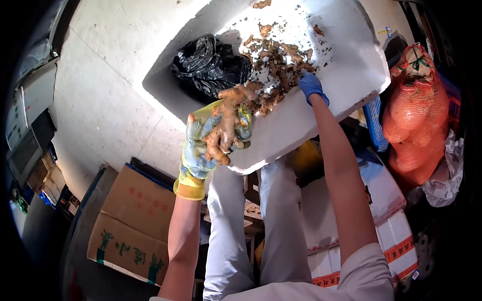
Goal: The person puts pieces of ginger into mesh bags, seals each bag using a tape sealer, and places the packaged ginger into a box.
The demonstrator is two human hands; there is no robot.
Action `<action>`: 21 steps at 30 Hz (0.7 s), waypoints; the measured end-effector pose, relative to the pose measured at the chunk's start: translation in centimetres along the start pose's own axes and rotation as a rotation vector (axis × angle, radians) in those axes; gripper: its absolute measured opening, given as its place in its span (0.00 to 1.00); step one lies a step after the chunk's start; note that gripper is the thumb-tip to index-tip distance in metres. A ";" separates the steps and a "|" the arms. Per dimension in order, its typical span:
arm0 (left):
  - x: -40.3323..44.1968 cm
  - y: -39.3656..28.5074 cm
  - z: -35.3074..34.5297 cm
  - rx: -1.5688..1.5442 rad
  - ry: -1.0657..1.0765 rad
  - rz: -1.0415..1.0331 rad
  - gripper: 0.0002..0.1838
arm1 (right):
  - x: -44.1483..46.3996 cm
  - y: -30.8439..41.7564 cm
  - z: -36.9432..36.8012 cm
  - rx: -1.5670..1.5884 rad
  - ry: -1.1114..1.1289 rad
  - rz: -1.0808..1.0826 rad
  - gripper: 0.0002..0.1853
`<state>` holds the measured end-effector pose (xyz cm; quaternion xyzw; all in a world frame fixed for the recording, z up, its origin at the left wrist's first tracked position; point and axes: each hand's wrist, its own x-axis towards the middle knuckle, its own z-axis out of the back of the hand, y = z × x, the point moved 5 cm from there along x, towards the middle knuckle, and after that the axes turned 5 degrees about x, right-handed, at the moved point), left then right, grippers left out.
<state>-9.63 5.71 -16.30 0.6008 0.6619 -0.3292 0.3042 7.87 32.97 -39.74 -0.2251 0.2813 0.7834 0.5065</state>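
Note:
My left hand point(201, 135), in a yellow and blue glove, grips a large knobbly ginger root point(227, 123) near the front left corner of a white foam box point(296, 128). Inside the box lie several smaller ginger pieces point(281, 62) among dark crumbs of soil. My right hand point(312, 86), in a blue glove, reaches over the box's near wall to the right edge of these pieces. Its fingers are curled together, and what they hold, if anything, is hidden. A crumpled black plastic bag point(208, 62) sits in the box's left part, beyond the held ginger.
An orange mesh sack point(416, 110) stands right of the box, with a clear plastic bag point(444, 173) beside it. A brown cardboard box point(133, 220) is at my lower left. White cartons point(386, 236) with red tape sit right of my legs.

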 end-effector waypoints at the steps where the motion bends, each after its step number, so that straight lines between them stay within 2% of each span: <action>1: 0.1 -0.1 0.1 -0.014 0.008 -0.030 0.38 | -0.3 0.5 -0.1 0.105 -0.009 -0.012 0.14; 3: 0.0 0.2 -0.7 0.006 0.028 -0.050 0.35 | -2.4 3.4 1.5 0.386 -0.012 -0.060 0.14; 4: 0.0 0.1 -1.7 0.034 0.073 -0.085 0.32 | -3.1 4.4 1.2 0.384 -0.014 -0.060 0.14; 6: -0.9 0.1 -2.8 0.043 0.050 -0.075 0.33 | -4.4 7.0 0.5 0.863 0.151 0.023 0.14; 8: -2.1 0.6 -4.1 0.099 0.119 0.055 0.33 | -7.1 9.6 1.6 1.033 0.262 0.008 0.11; 9: -3.1 0.7 -5.1 0.003 0.265 0.128 0.34 | -8.8 11.0 3.1 1.115 0.341 -0.007 0.10; 10: -3.8 0.5 -6.3 0.003 0.277 0.125 0.34 | -10.5 12.2 4.8 1.193 0.420 -0.024 0.09; 11: -4.5 0.3 -7.4 0.274 0.261 0.065 0.33 | -11.8 13.3 6.6 1.217 0.425 0.009 0.08; 12: -5.0 0.6 -7.6 0.299 0.226 0.086 0.32 | -12.6 13.7 7.9 1.113 0.392 0.054 0.08; 17: -7.6 0.9 -9.7 0.344 0.218 0.085 0.33 | -15.6 14.1 12.1 1.207 0.403 0.074 0.11; 21: -8.3 0.7 -11.1 0.490 0.265 0.116 0.38 | -18.0 14.6 14.8 1.291 0.423 0.035 0.11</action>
